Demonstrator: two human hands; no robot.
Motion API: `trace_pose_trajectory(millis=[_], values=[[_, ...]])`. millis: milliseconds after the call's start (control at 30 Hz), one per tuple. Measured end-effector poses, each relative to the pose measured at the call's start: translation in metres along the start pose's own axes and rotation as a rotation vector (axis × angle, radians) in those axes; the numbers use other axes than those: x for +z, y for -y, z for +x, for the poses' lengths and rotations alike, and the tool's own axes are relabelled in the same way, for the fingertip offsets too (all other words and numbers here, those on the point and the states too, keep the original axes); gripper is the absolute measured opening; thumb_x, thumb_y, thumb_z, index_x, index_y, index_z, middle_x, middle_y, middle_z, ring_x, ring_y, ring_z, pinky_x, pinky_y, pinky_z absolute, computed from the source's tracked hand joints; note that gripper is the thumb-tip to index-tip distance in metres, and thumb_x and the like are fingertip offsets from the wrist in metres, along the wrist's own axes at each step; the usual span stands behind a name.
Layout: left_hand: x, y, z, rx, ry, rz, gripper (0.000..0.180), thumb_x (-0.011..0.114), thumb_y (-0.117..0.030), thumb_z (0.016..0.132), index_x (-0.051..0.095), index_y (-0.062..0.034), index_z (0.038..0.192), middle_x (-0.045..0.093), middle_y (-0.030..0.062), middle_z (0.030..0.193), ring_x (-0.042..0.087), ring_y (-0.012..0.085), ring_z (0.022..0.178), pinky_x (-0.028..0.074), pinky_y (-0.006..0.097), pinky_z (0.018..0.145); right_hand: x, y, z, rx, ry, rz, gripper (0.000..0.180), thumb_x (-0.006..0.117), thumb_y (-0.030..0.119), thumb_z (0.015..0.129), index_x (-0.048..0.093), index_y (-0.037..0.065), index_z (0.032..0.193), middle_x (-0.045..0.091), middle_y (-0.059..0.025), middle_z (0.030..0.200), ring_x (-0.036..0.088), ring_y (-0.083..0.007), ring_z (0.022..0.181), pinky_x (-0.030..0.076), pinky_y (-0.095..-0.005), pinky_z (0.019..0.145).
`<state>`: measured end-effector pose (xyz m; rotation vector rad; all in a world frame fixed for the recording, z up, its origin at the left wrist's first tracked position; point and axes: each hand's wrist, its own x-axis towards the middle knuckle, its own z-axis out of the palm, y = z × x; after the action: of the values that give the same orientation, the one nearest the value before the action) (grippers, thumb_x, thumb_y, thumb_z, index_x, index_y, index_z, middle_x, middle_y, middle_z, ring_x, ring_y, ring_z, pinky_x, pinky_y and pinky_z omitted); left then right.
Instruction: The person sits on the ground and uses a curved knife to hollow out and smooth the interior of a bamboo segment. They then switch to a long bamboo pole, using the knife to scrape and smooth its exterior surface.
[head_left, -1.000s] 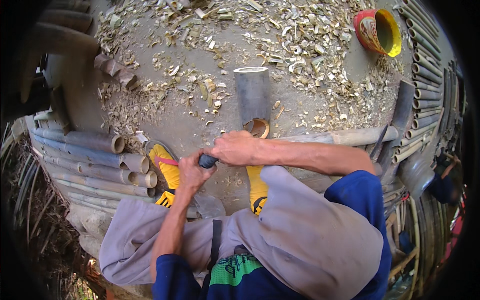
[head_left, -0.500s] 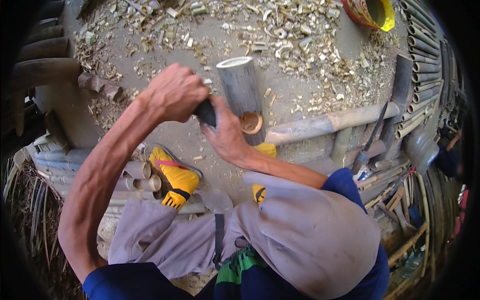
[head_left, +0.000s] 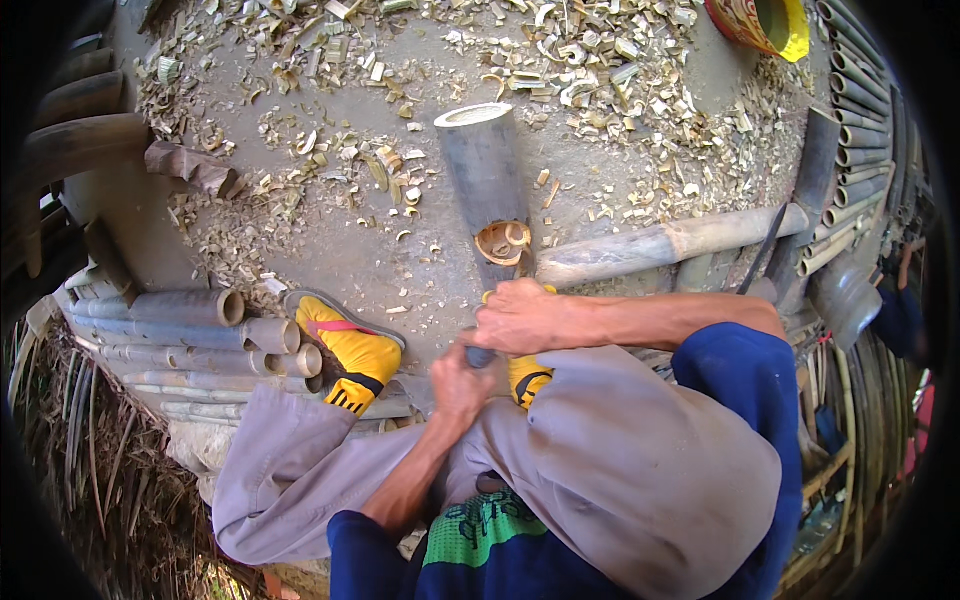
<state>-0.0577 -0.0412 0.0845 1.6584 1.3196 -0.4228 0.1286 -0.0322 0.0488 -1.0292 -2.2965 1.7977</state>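
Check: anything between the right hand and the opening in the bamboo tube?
Nothing visible blocks it. The right hand sits just short of the opening in the bamboo tube; the left hand is farther back, at the dark handle.

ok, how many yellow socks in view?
2. The left yellow sock is left of both hands, mostly visible; the right yellow sock is near centre, partly hidden by the right hand and grey trousers. Any others could be hidden.
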Motion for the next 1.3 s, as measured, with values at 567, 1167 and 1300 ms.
trace_pose_trajectory(millis=[567,1167,1300], values=[[-0.086,0.004,0.047,0.275,0.131,0.448,0.027,0.069,-0.011,0.059,0.057,-0.0044,0.081,0.063,0.0156,0.071,0.065,0.0343,0.065,0.053,0.044,0.06,-0.005,0.019,0.018,0.266,-0.341,0.23,0.051,0.064,0.009,0.073,0.048,0.017,0.12,0.059,-0.0177,0.081,0.062,-0.0367,0.076,0.05,-0.0456,0.066],[-0.074,-0.01,0.031,0.109,0.063,0.364,0.024,0.071,-0.017,0.061,0.063,-0.0064,0.08,0.065,0.0171,0.07,0.064,0.034,0.059,0.052,0.044,0.056,-0.006,0.006,0.013,0.091,-0.278,0.069,0.032,0.053,0.013,0.082,0.047,0.015,0.114,0.06,-0.0137,0.069,0.064,-0.0346,0.06,0.049,-0.0469,0.05],[0.012,-0.027,-0.016,-0.138,-0.048,-0.016,0.029,0.073,-0.019,0.065,0.065,-0.0044,0.089,0.065,0.0195,0.07,0.065,0.0372,0.061,0.052,0.045,0.059,0.002,0.002,-0.007,-0.032,-0.047,-0.156,0.022,0.057,0.016,0.078,0.058,0.015,0.1,0.062,-0.0098,0.065,0.066,-0.0281,0.061,0.049,-0.0407,0.045]])
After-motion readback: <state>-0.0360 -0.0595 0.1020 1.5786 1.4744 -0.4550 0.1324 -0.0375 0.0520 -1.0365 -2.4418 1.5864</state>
